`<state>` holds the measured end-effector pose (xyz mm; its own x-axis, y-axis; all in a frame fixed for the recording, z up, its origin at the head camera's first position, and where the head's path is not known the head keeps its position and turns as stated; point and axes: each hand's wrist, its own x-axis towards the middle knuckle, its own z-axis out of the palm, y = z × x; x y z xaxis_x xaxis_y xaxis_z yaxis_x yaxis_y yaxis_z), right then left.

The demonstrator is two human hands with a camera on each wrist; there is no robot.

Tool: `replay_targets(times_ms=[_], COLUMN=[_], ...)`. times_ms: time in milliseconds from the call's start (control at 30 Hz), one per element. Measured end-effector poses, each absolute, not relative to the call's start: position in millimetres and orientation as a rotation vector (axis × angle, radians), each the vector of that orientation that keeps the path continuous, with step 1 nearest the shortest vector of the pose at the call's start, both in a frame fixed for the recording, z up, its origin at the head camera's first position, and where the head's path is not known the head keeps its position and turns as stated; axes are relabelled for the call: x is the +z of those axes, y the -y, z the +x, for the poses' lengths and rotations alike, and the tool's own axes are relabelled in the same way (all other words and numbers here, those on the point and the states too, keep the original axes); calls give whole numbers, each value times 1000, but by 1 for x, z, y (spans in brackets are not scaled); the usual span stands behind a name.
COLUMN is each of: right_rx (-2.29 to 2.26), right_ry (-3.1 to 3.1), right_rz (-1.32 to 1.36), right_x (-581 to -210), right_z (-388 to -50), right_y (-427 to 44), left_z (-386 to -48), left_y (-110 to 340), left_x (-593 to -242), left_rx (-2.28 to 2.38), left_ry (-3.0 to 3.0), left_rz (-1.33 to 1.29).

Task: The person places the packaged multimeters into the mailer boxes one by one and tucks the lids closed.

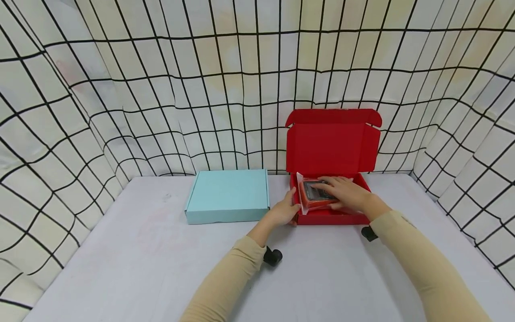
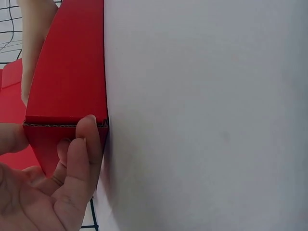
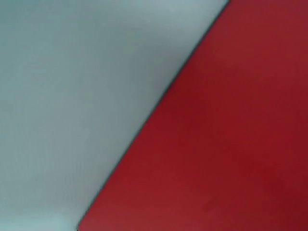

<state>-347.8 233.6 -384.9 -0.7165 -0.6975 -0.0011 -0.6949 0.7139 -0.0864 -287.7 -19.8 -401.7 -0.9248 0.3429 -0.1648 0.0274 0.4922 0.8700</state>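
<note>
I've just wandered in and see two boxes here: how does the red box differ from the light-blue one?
The red box stands open, its lid raised; the light-blue box is closed. A plastic-wrapped package shows in the red box's opening, whereas the light-blue box's inside is hidden. Both are rectangular and rest on the white tabletop.

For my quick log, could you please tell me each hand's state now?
Left hand: closed, holding the red box.
Right hand: open, touching the plastic-wrapped packet.
</note>
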Motion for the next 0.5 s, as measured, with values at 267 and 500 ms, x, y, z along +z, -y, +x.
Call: replay_targets(times_ms=[267, 500], right_rx=[-140, -240], right_ry=[-2870, -2864], right_rz=[-1097, -1042], right_x=[-384, -390], right_z=[-346, -341], right_y=[-235, -234], left_z=[-287, -288], left_y=[18, 20], left_x=[-401, -402], left_rx=[1368, 1377], left_ry=[-2450, -2447], left_rz=[319, 334])
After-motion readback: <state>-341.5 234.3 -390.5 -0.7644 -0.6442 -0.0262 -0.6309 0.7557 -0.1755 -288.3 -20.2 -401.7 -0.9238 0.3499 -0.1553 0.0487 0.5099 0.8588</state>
